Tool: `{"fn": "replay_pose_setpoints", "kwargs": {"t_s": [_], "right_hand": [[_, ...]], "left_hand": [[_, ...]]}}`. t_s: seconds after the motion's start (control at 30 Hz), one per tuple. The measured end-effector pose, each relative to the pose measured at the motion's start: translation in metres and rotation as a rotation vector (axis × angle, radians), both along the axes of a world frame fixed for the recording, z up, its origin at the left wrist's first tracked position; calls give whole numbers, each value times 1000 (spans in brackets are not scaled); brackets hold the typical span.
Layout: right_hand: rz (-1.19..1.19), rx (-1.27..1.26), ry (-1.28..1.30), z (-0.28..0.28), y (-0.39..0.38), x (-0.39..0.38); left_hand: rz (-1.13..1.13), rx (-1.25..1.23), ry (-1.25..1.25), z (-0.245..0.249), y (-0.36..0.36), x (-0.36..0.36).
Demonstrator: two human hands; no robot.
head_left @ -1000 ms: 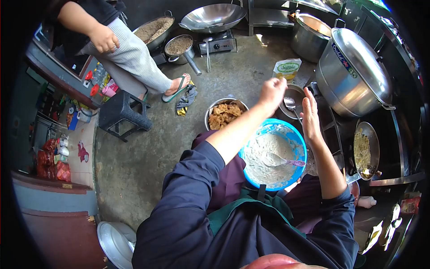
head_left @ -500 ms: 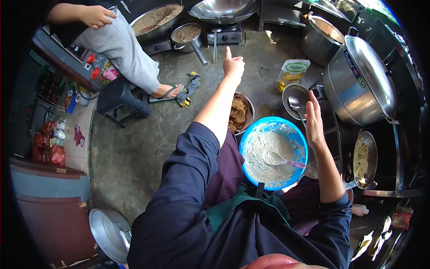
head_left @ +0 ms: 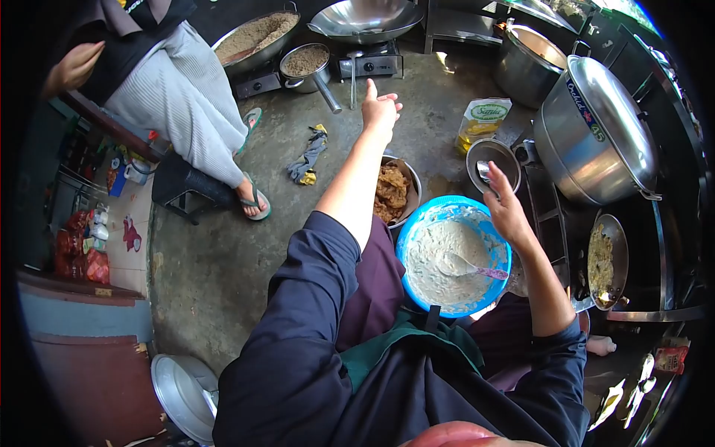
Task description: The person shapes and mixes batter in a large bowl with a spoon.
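My left hand (head_left: 380, 113) is stretched forward over the floor, thumb raised and fingers extended, holding nothing. My right hand (head_left: 509, 208) is raised at the right rim of a blue basin (head_left: 408, 289), fingers stretched and empty. Pale, flecked batter (head_left: 439, 246) fills the basin, and a spoon (head_left: 488, 273) with a pink patterned handle rests in it. Beyond my left knee is a metal bowl (head_left: 414, 182) of brown, lumpy food (head_left: 390, 195). Behind my right fingers stands a small metal bowl (head_left: 508, 149) with a spoon partly hidden inside.
An oil pouch (head_left: 484, 123) stands ahead, beside a large lidded pot (head_left: 596, 141). A frying pan (head_left: 611, 257) sits at right. Woks (head_left: 365, 22) and a saucepan (head_left: 305, 61) are at the back. Another person (head_left: 186, 104) is at left, near a black stool (head_left: 190, 186) and a cloth (head_left: 307, 156).
My right hand has lowered and tilted left; my left hand has shifted slightly left. The other person has moved left, their feet now off the cloth and their hand lower.
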State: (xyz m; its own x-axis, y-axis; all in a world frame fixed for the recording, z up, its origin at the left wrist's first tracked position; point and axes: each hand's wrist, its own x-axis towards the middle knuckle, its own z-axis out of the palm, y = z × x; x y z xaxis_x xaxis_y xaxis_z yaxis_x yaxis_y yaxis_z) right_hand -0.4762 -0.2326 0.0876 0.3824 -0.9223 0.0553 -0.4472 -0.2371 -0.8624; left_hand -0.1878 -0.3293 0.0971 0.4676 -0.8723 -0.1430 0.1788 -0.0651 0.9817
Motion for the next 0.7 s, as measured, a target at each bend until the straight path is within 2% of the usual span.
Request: {"fn": "replay_pose_setpoints", "kwargs": {"t_s": [0.2, 0.33, 0.37, 0.7], "right_hand": [[322, -150, 392, 8, 16, -3], [461, -44, 743, -2, 20, -10], [475, -65, 778, -13, 16, -14], [408, -69, 812, 0, 18, -14]], "left_hand": [[-4, -37, -4, 4, 2, -2], [-1, -81, 1, 6, 2, -6], [-7, -87, -7, 6, 2, -7], [-26, -83, -64, 0, 2, -11]]}}
